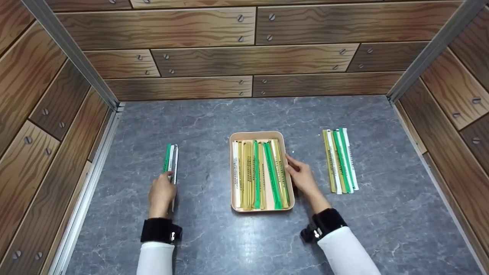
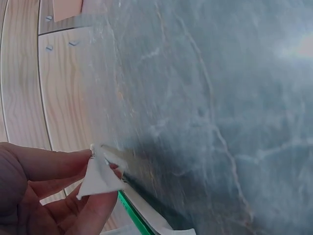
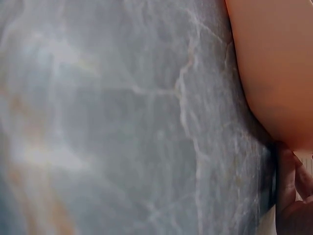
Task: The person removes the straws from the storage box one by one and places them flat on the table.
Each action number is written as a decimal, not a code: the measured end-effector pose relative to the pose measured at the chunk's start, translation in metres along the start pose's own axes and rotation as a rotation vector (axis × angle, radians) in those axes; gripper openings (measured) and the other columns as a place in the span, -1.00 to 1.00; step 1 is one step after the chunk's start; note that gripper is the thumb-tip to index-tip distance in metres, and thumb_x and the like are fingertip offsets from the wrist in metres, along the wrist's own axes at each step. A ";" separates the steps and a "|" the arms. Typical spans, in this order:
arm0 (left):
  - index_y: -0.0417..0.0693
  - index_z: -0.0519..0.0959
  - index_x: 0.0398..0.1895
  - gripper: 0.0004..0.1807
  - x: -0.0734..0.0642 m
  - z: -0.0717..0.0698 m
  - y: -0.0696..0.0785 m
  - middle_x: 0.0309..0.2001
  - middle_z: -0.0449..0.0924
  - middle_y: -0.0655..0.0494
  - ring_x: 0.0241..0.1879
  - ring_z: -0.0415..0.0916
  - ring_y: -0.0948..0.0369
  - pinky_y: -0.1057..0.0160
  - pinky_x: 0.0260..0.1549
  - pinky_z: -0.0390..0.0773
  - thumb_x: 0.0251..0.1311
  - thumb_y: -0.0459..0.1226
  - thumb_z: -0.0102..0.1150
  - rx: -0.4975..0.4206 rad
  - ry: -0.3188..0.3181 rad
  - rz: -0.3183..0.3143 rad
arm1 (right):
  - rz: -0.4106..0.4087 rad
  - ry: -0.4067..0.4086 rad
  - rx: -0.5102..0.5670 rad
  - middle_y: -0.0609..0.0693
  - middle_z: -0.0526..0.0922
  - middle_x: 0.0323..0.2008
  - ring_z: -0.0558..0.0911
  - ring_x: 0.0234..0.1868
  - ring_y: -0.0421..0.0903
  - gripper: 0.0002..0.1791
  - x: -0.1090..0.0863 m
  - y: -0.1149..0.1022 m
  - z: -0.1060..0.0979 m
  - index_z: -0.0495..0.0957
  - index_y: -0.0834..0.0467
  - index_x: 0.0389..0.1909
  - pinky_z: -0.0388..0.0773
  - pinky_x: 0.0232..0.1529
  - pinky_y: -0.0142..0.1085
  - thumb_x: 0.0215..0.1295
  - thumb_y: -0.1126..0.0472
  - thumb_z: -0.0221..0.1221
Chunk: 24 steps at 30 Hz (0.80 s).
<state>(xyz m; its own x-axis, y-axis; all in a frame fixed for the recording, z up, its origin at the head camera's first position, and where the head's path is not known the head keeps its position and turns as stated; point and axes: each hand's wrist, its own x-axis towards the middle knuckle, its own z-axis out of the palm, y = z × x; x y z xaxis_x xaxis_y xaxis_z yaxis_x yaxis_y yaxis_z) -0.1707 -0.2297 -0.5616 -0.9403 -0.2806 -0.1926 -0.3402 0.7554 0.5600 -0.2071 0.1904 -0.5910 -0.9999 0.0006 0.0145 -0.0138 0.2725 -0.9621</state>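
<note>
Head view: plank-patterned walls (image 1: 202, 60) border a grey table (image 1: 229, 248). At the right lies a row of gold, white and green sticks (image 1: 340, 160); the right hand (image 1: 301, 179) comes between it and a shallow tray (image 1: 256, 135), fingers touching the tray's wall, though whether they grip it I cannot tell. Gold, white and green packets (image 1: 247, 175) lie lengthwise inside. Well left, the left hand (image 1: 161, 193) pinches a white stick (image 2: 100, 181) near a green stick (image 1: 167, 156).

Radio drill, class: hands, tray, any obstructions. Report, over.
Left hand pinching white stick packet. Right hand touching tray, right side. Tray holds green, gold, white packets. Nothing seen blocking tray.
</note>
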 end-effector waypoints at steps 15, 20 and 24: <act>-0.15 0.40 0.15 -0.49 -0.003 -0.004 0.021 -0.21 0.56 -0.22 -0.47 0.52 -0.02 0.08 -0.60 0.45 0.05 -0.35 0.11 -0.004 0.031 0.017 | 0.017 -0.045 0.038 0.38 0.38 0.07 0.36 0.13 0.21 -0.54 -0.005 -0.017 0.000 0.31 0.39 0.18 0.29 0.09 -0.01 0.23 0.44 0.05; -0.21 0.44 0.09 -0.51 -0.016 0.010 0.053 -0.50 0.53 -0.03 -0.60 0.44 0.12 0.16 -0.63 0.43 -0.03 -0.42 0.08 -0.058 0.057 0.197 | 0.028 -0.025 0.027 0.32 0.39 0.08 0.36 0.14 0.15 -0.54 0.001 0.000 0.001 0.34 0.30 0.18 0.28 0.11 -0.04 0.24 0.37 0.08; -0.26 0.46 0.05 -0.53 -0.030 0.030 0.084 -0.39 0.56 -0.09 -0.44 0.50 0.08 0.14 -0.46 0.51 -0.03 -0.45 0.14 -0.121 0.026 0.389 | 0.018 -0.020 -0.006 0.28 0.41 0.09 0.38 0.14 0.09 -0.53 0.003 0.007 0.002 0.36 0.23 0.19 0.34 0.09 -0.15 0.24 0.31 0.10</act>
<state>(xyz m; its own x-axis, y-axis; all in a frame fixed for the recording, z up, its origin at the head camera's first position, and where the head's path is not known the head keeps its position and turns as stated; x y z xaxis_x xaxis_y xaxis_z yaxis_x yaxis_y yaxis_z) -0.1718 -0.1401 -0.5327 -0.9974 -0.0034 0.0721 0.0465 0.7335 0.6781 -0.2100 0.1899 -0.5985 -0.9999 -0.0134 -0.0086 0.0045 0.2785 -0.9604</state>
